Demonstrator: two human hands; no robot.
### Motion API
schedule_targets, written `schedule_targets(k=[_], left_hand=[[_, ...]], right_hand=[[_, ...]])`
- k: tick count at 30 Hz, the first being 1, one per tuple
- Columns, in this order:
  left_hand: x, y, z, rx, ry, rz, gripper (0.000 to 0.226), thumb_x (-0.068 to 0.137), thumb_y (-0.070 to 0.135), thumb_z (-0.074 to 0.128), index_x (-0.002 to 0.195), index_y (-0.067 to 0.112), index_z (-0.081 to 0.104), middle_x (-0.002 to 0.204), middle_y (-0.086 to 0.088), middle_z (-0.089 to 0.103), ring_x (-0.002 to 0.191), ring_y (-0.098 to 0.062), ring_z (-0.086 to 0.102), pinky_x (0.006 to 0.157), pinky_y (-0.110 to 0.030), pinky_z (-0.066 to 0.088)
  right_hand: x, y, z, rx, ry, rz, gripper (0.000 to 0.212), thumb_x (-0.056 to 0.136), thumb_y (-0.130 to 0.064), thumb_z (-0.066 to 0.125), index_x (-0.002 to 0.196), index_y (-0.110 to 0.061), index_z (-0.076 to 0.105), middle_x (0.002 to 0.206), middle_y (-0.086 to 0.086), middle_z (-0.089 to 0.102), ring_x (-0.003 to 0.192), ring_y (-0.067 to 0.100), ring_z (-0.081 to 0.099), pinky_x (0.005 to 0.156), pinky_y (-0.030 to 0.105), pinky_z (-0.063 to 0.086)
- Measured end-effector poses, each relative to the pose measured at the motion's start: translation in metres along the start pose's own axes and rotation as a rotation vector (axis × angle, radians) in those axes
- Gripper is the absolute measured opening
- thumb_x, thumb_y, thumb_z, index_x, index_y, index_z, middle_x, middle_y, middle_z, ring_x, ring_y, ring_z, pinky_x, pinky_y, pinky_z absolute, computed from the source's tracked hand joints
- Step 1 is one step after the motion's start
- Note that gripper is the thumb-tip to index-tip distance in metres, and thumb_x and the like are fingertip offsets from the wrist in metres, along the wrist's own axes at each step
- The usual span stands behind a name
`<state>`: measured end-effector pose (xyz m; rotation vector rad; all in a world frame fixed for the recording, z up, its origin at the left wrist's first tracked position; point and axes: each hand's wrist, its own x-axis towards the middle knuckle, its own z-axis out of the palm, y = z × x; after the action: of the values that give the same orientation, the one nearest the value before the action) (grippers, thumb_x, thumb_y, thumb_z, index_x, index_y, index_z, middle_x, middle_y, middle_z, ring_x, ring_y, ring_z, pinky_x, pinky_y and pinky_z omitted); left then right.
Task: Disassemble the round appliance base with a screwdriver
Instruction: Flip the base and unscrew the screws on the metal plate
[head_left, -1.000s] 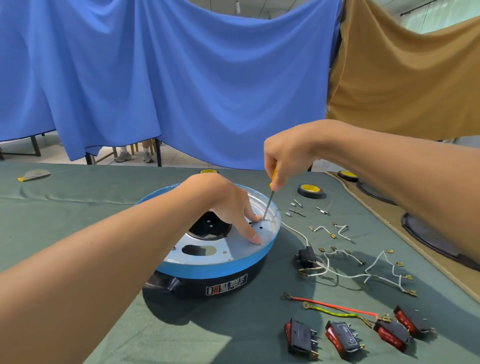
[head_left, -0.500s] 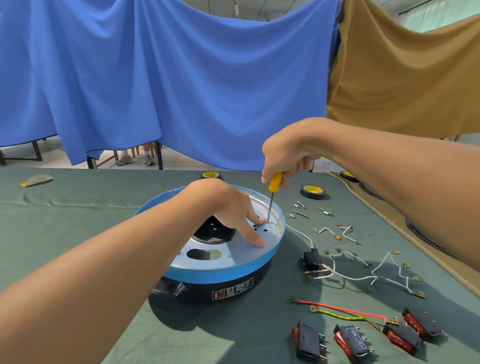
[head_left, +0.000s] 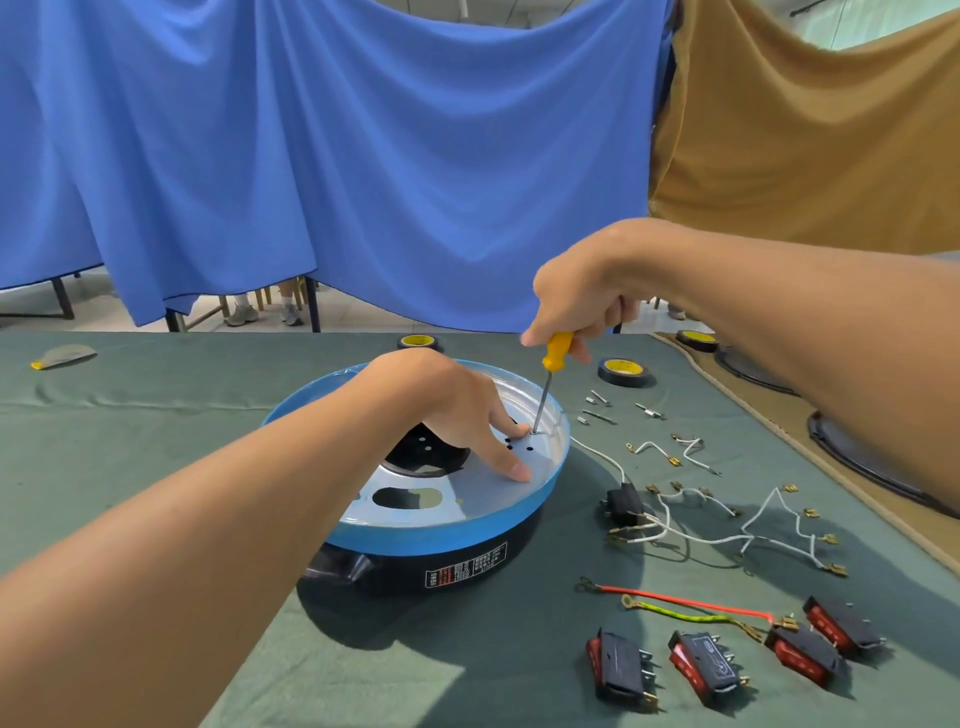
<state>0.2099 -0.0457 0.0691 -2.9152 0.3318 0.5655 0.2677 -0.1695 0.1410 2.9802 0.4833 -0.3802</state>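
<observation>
Sitting in the middle of the green tabletop (head_left: 156, 415), the round appliance base (head_left: 431, 530) has a blue rim and a shiny metal plate (head_left: 483, 493). The left grip (head_left: 452, 410) presses flat on the plate with straight fingers, holding nothing. At 2 o'clock on the plate, the screwdriver (head_left: 543, 400) tip stands just beside a left fingertip (head_left: 518, 429). The right grip (head_left: 576, 301) is curled round its yellow handle. White wires (head_left: 691, 538) lie at 3 o'clock from the base, red switches (head_left: 621, 667) at 5 o'clock.
</observation>
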Motion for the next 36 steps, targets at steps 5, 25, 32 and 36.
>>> schedule_targets(k=[5,25,32,36], left_hand=[[-0.001,0.001,-0.001,0.007,-0.013,-0.006,0.072,0.078,0.081,0.043,0.143,0.056,0.029,0.147,0.007,0.037,0.109,-0.02,0.039,0.087,-0.033,0.032],[-0.003,0.001,-0.002,-0.033,0.001,-0.018,0.071,0.077,0.08,0.048,0.142,0.057,0.032,0.147,0.008,0.037,0.114,-0.021,0.04,0.086,-0.033,0.031],[-0.002,0.0,-0.001,-0.026,-0.005,-0.001,0.071,0.079,0.08,0.045,0.143,0.055,0.029,0.148,0.007,0.037,0.11,-0.019,0.038,0.086,-0.033,0.03],[-0.002,0.0,0.0,-0.018,-0.013,0.007,0.071,0.079,0.079,0.044,0.144,0.055,0.028,0.145,0.007,0.038,0.106,-0.019,0.036,0.086,-0.033,0.03]], right_hand=[[-0.003,-0.006,0.002,-0.135,0.106,-0.095,0.032,0.083,-0.037,0.068,0.061,-0.014,0.07,0.049,0.0,0.047,0.045,0.018,0.04,0.044,0.022,0.036],[-0.01,0.0,0.0,0.071,0.103,-0.154,0.015,0.077,-0.021,0.078,0.065,-0.014,0.071,0.049,0.0,0.048,0.042,0.012,0.04,0.04,0.019,0.034],[-0.006,-0.007,-0.003,0.003,0.013,-0.015,0.056,0.094,-0.051,0.05,0.063,-0.007,0.064,0.043,-0.001,0.038,0.034,0.017,0.027,0.042,0.02,0.025],[-0.002,-0.006,-0.004,-0.047,0.0,-0.05,0.039,0.092,-0.034,0.061,0.064,-0.007,0.065,0.042,-0.003,0.04,0.037,0.015,0.028,0.04,0.02,0.025]])
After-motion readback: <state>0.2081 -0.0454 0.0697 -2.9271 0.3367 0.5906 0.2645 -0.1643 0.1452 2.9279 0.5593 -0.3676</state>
